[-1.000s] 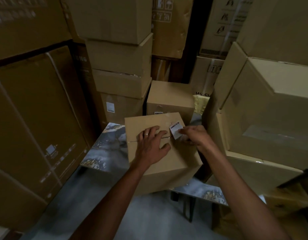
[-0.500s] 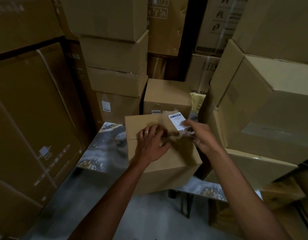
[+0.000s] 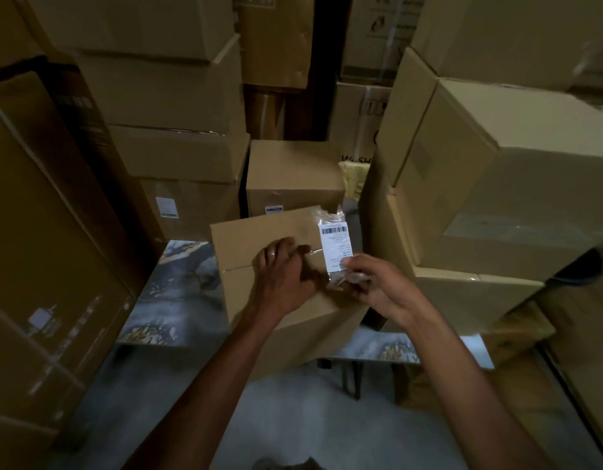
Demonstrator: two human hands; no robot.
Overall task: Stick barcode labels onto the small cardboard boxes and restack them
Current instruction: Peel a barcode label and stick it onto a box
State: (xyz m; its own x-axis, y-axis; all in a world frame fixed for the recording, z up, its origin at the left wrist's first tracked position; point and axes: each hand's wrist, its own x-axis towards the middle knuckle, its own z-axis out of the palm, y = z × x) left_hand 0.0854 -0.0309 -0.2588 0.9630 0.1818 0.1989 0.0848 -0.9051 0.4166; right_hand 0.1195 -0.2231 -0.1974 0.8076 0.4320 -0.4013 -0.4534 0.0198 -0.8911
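Observation:
A small cardboard box (image 3: 256, 239) stands on a marbled table top (image 3: 178, 293), its taped top seam facing me. My left hand (image 3: 283, 276) lies on the box top with fingers bent over the seam. My right hand (image 3: 374, 286) pinches the lower end of a white barcode label (image 3: 337, 245) on clear film, held upright above the box's right edge. Behind it stands a second small box (image 3: 293, 174) bearing a small label on its front.
Tall stacks of cardboard boxes close in on the left (image 3: 49, 232), at the back (image 3: 171, 96) and on the right (image 3: 496, 184). The table's dark legs (image 3: 354, 378) stand on a grey floor (image 3: 293, 429) in front of me.
My right hand has lifted the label off the box top and turned it upright, so its barcode now faces me. My left hand has stayed on the box.

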